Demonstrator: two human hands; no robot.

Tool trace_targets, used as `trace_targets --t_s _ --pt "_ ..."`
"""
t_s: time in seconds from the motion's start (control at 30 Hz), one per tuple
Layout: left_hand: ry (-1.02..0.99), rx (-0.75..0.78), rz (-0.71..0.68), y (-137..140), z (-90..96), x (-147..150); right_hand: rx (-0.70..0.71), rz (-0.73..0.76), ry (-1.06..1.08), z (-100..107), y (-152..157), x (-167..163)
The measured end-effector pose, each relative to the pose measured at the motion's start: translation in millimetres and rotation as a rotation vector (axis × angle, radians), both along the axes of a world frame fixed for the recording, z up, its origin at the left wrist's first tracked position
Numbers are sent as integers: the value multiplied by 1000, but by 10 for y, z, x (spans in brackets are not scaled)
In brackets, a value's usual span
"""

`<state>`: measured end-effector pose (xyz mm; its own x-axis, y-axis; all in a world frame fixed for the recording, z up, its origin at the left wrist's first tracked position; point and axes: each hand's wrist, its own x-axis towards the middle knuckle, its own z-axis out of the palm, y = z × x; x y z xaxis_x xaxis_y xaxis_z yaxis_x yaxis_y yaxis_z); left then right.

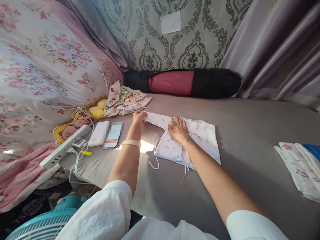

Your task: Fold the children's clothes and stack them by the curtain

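A small white baby shirt (205, 143) with a pale print, light blue edging and tie strings lies on the grey sheet in front of me. Its left sleeve is stretched out to the side, and my left hand (139, 116) pinches the cuff end. My right hand (178, 129) rests flat on the shirt near that sleeve's shoulder, fingers extended. The other sleeve looks folded across the upper part of the shirt. White strings hang from the lower front and the left side.
A crumpled patterned cloth (122, 100) lies at the back left, near a phone (113, 135), a white power bank (99, 134) and a power strip (66, 146). A black and red roll bag (172, 82) lines the wall. Folded clothes (300, 170) sit at right; a fan (45, 226) stands lower left.
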<state>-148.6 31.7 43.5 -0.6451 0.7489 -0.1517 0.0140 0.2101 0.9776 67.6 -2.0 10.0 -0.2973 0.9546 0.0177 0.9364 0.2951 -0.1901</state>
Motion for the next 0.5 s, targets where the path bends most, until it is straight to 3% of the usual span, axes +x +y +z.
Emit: trace_targets --t_s 0.27,0.5 --pt "-201 129 11 50 292 105 -118 -15 -34 110 5 -19" --pt "-224 278 -257 9 596 531 -113 -36 -5 136 24 -48"
